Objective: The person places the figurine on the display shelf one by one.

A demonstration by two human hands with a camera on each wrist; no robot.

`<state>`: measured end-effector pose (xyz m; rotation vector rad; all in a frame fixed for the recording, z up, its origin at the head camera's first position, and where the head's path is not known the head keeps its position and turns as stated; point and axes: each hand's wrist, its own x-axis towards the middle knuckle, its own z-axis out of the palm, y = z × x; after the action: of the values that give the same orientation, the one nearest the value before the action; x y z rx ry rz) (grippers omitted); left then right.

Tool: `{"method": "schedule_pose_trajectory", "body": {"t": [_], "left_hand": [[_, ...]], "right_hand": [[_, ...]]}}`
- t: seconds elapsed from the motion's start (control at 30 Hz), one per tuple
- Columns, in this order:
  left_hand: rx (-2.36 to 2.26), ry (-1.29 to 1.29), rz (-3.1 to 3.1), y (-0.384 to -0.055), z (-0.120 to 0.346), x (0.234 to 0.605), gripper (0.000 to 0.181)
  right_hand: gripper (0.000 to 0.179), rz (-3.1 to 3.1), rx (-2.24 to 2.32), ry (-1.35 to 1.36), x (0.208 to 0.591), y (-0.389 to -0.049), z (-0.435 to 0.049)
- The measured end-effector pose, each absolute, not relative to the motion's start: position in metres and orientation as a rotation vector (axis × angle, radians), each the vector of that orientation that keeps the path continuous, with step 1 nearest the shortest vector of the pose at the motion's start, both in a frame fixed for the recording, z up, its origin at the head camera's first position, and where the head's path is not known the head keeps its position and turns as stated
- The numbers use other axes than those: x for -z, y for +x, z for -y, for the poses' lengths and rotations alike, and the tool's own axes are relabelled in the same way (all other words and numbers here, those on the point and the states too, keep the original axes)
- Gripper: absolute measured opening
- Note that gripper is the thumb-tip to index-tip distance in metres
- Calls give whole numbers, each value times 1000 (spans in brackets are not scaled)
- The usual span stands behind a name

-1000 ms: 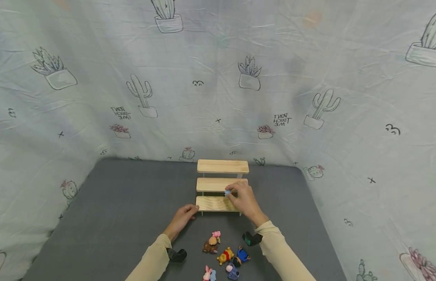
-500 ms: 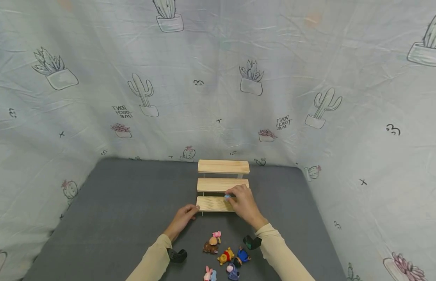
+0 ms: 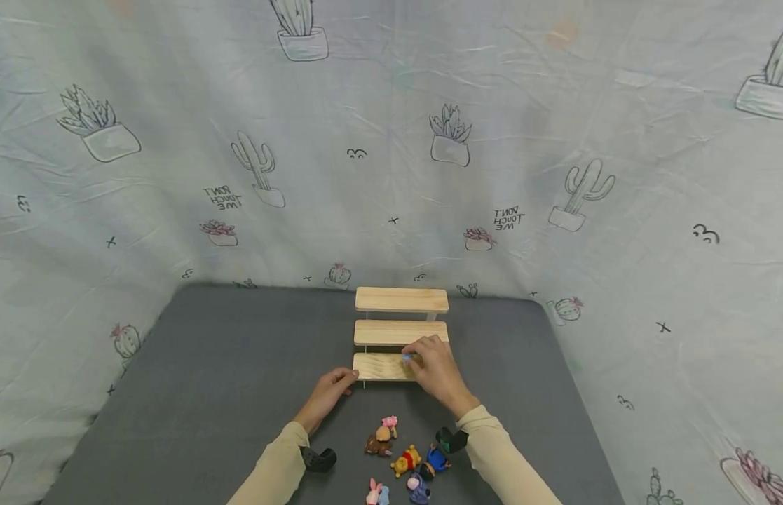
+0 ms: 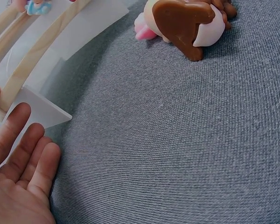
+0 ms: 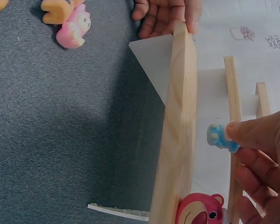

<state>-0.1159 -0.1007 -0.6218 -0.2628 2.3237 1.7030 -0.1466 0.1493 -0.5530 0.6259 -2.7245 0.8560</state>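
My right hand (image 3: 437, 366) pinches a small light-blue figurine (image 5: 220, 137) between thumb and fingers, just above the lowest board (image 3: 381, 365) of a three-tier wooden display shelf (image 3: 400, 299). My left hand (image 3: 328, 396) holds the left end of that same board, the thumb over its top and fingertips beside the white leg (image 4: 37, 109). A pink-red bear figurine (image 5: 201, 211) sits at the lowest board's right part in the right wrist view; my right hand hides it in the head view.
Several figurines lie on the grey cloth in front: a brown one (image 3: 376, 445), a pink one (image 3: 389, 421), a yellow bear in red (image 3: 406, 460), a blue one (image 3: 437, 458), a purple-blue donkey (image 3: 418, 488) and a pink rabbit (image 3: 373, 491). A cactus-print curtain (image 3: 391, 175) stands behind.
My right hand has lowered the light-blue figurine from near the middle board's front edge toward the lowest board. My left hand has stayed on the shelf end.
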Motion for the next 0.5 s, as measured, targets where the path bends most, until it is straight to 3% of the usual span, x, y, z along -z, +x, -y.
{"method": "schedule_pose_trajectory", "body": {"t": [0.5], "left_hand": [[-1716,-248,-2291,-117,106,620,41]], "right_hand": [[11,2768,-817,627,557,-147,-149]]}}
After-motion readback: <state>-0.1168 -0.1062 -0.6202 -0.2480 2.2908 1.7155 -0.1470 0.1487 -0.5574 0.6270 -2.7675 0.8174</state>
